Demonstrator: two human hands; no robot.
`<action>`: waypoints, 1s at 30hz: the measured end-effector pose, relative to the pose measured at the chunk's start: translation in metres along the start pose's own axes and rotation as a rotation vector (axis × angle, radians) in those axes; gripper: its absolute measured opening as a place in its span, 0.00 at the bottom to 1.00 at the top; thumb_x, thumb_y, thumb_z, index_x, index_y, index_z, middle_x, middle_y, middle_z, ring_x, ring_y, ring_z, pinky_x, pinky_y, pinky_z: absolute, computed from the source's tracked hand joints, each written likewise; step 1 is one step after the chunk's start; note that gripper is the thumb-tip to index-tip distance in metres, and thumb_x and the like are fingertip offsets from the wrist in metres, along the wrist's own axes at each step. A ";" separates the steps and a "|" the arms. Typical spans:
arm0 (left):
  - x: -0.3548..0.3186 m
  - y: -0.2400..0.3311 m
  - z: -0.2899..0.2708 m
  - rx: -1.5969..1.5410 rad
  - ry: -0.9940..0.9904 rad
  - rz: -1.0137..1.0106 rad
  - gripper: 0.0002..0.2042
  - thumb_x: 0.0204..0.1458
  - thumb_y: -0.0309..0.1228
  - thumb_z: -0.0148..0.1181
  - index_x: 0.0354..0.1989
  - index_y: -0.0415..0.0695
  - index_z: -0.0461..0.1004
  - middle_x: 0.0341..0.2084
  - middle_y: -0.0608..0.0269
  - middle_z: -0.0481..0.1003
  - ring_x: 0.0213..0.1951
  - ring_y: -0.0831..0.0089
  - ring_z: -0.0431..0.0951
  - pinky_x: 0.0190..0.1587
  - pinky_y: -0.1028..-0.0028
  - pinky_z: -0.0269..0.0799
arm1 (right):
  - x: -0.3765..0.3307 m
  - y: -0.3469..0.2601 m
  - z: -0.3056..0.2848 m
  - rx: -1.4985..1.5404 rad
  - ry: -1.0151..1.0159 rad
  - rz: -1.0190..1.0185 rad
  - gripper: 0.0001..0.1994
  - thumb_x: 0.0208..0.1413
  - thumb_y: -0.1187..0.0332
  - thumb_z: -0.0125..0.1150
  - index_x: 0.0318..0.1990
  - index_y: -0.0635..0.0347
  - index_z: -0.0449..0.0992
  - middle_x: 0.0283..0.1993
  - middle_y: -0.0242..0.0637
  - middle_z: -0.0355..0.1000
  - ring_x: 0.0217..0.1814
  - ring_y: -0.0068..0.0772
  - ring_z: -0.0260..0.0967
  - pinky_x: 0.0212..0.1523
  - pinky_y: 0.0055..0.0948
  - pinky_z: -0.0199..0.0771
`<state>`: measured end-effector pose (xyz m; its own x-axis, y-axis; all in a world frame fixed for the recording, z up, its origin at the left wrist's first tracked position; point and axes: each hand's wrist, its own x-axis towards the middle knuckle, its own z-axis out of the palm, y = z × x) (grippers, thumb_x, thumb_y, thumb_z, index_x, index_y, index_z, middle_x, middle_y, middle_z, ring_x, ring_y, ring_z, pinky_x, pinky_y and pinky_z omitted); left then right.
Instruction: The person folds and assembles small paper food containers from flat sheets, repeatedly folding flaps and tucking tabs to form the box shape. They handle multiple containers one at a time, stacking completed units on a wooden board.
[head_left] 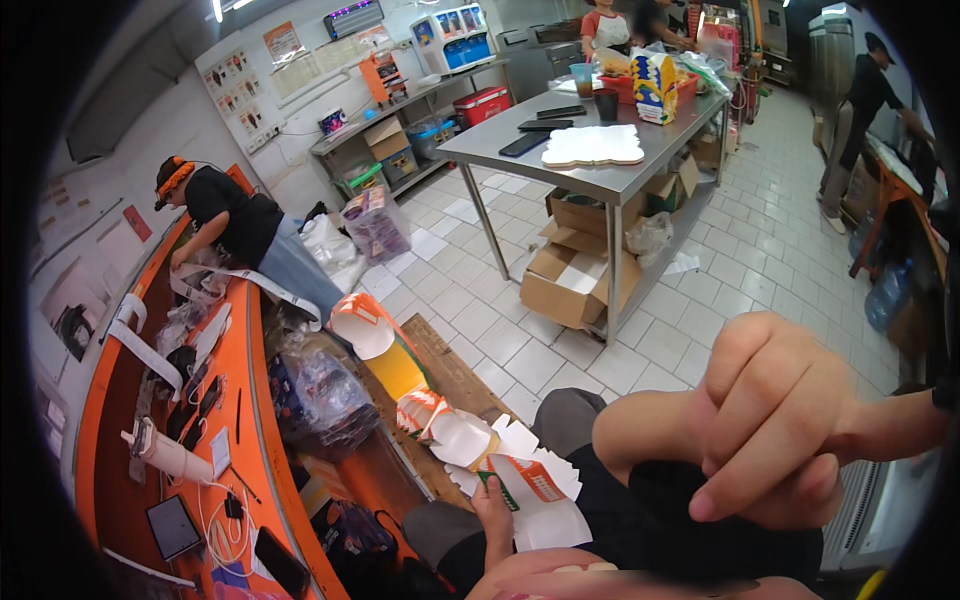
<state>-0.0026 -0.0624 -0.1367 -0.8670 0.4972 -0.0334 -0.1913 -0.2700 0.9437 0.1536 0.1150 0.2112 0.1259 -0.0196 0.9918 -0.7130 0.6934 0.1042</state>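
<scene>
Low in the middle, my left hand point(492, 510) is closed on the edge of a partly folded paper food carton point(540, 485), white with orange and green print. The carton rests over my lap. Raised close on the right is my right hand point(770, 420), its fingers curled into a loose fist with nothing showing in them. It is apart from the carton. Next to the carton, formed paper cartons point(425, 415) in white and orange lie along a wooden bench point(440, 350). A larger open carton point(362, 325) sits at the bench's far end.
An orange counter point(250, 400) on the left holds a tumbler point(175, 450), phones and cables. A person point(235, 215) leans over its far end. Ahead stands a steel table point(590, 175) with flat white card blanks point(593, 146) and phones; cardboard boxes point(565, 285) sit beneath. Other people work farther back.
</scene>
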 end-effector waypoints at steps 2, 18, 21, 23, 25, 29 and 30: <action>-0.001 0.002 -0.002 0.002 0.011 0.027 0.17 0.56 0.43 0.53 0.35 0.37 0.71 0.26 0.70 0.73 0.26 0.85 0.69 0.29 0.83 0.65 | 0.010 -0.003 -0.011 0.029 -0.207 0.033 0.29 0.57 0.66 0.40 0.67 0.49 0.42 0.12 0.20 0.68 0.08 0.12 0.56 0.14 0.18 0.48; 0.004 0.042 0.017 0.093 0.239 0.327 0.22 0.57 0.47 0.51 0.40 0.35 0.70 0.32 0.65 0.73 0.31 0.82 0.70 0.34 0.81 0.66 | -0.124 0.058 0.021 -0.028 -0.229 0.869 0.31 0.50 0.66 0.60 0.62 0.60 0.58 0.50 0.40 0.69 0.48 0.29 0.66 0.45 0.30 0.66; 0.010 0.050 0.025 0.000 0.160 0.401 0.21 0.57 0.45 0.50 0.40 0.35 0.70 0.34 0.65 0.73 0.34 0.82 0.70 0.36 0.80 0.66 | -0.210 0.020 0.042 0.282 -0.471 1.370 0.23 0.53 0.61 0.60 0.54 0.62 0.66 0.49 0.41 0.70 0.52 0.29 0.65 0.50 0.30 0.66; 0.011 0.050 0.028 -0.033 0.142 0.382 0.19 0.58 0.44 0.49 0.41 0.36 0.69 0.34 0.65 0.73 0.35 0.82 0.70 0.38 0.80 0.66 | -0.252 -0.003 0.048 0.281 -0.750 1.417 0.17 0.55 0.60 0.57 0.46 0.64 0.72 0.33 0.44 0.73 0.36 0.28 0.71 0.39 0.27 0.69; 0.007 0.050 0.029 -0.053 0.095 0.250 0.19 0.59 0.43 0.49 0.44 0.37 0.68 0.33 0.65 0.73 0.36 0.81 0.71 0.40 0.79 0.66 | -0.274 -0.009 0.049 0.152 -0.551 1.329 0.15 0.57 0.60 0.56 0.39 0.65 0.75 0.18 0.45 0.66 0.19 0.29 0.66 0.25 0.27 0.66; -0.003 0.051 0.031 -0.059 -0.022 0.104 0.21 0.61 0.45 0.41 0.51 0.38 0.62 0.44 0.59 0.70 0.44 0.73 0.70 0.48 0.75 0.65 | -0.274 0.006 0.051 0.003 -0.184 1.291 0.13 0.55 0.63 0.58 0.36 0.67 0.75 0.16 0.35 0.67 0.17 0.18 0.60 0.20 0.23 0.63; -0.006 0.050 0.033 -0.044 0.040 -0.050 0.24 0.62 0.45 0.38 0.55 0.37 0.59 0.51 0.57 0.66 0.51 0.71 0.67 0.53 0.73 0.60 | -0.271 0.009 0.055 0.002 -0.143 1.283 0.13 0.55 0.63 0.58 0.37 0.67 0.75 0.18 0.33 0.68 0.19 0.16 0.61 0.22 0.22 0.63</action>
<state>0.0084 -0.0521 -0.0781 -0.8732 0.4781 -0.0945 -0.2544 -0.2817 0.9252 0.0754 0.0870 -0.0521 -0.7206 0.5792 0.3811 -0.2696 0.2723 -0.9237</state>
